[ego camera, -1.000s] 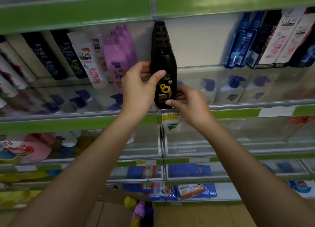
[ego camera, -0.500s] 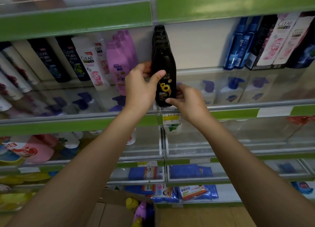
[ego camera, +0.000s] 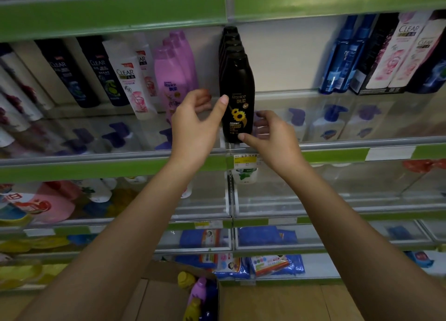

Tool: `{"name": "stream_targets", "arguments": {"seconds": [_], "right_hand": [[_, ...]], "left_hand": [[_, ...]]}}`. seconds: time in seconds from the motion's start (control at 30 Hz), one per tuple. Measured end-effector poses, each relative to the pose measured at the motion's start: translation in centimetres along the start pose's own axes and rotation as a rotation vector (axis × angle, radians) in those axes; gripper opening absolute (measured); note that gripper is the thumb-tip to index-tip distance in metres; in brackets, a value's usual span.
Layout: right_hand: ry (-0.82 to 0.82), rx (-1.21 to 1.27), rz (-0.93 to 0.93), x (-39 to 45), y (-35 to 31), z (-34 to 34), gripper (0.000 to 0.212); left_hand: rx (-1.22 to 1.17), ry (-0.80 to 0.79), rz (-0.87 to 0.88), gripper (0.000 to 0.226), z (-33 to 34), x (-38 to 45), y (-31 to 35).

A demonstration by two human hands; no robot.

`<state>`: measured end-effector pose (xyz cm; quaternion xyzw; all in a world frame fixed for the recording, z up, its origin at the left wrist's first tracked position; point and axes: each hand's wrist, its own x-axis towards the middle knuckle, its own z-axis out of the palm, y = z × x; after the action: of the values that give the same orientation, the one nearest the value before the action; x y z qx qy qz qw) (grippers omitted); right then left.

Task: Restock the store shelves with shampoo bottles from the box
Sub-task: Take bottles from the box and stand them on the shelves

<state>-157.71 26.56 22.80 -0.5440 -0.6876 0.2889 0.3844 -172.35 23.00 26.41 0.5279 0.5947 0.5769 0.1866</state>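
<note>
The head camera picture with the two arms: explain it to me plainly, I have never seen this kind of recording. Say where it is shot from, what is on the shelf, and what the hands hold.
No machine here: a person wears a camera on the head, so you look forward and down along their own arms at a store shelf. On it stand dark and white Clear bottles, purple bottles, blue bottles and, in the middle, a row of black shampoo bottles. The front black bottle, with a sunflower label, stands upright at the shelf edge. The left hand has its thumb against the bottle's side. The right hand touches it low down with the thumb, fingers loosely spread. Neither hand is closed round it. At the bottom, a cardboard box on the floor holds more bottles.
</note>
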Motion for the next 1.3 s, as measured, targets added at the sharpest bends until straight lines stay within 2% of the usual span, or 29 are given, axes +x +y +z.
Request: {"name": "stream_targets", "arguments": {"seconds": [0.17, 0.27, 0.43, 0.6, 0.73, 0.93, 1.03, 1.17, 1.3], "right_hand": [[0.185, 0.076, -0.020, -3.5, -0.6, 0.3, 0.051], [0.240, 0.147, -0.018, -6.0, -1.6, 1.4, 0.039], [0.131, 0.230, 0.044, -11.1, -2.9, 6.0, 0.028], [0.040, 0.209, 0.144, -16.8, -3.4, 12.4, 0.023], [0.029, 0.204, 0.219, -20.7, -3.4, 17.5, 0.022], [0.011, 0.246, 0.324, -25.1, -2.1, 24.1, 0.020], [0.028, 0.265, 0.401, -26.7, -0.4, 26.3, 0.019], [0.027, 0.247, 0.523, -28.7, 3.0, 28.3, 0.019], [-0.010, 0.196, 0.652, -30.2, 6.3, 29.4, 0.019]], "left_hand": [[-0.076, 0.006, -0.084, 0.035, -3.1, -3.4, -0.7], [-0.135, -0.024, -0.146, 0.030, -5.5, -5.7, -1.8], [-0.134, -0.123, -0.206, 0.026, -9.5, -9.7, -5.0], [-0.092, -0.222, -0.302, 0.026, -14.2, -13.5, -10.8], [-0.063, -0.303, -0.386, 0.018, -18.4, -16.4, -15.5], [-0.023, -0.402, -0.481, 0.023, -22.9, -20.0, -21.2], [0.010, -0.481, -0.544, 0.026, -23.7, -22.0, -23.7], [0.046, -0.491, -0.654, 0.023, -23.1, -24.6, -27.3], [0.117, -0.570, -0.756, 0.019, -21.6, -27.5, -31.2]]}}
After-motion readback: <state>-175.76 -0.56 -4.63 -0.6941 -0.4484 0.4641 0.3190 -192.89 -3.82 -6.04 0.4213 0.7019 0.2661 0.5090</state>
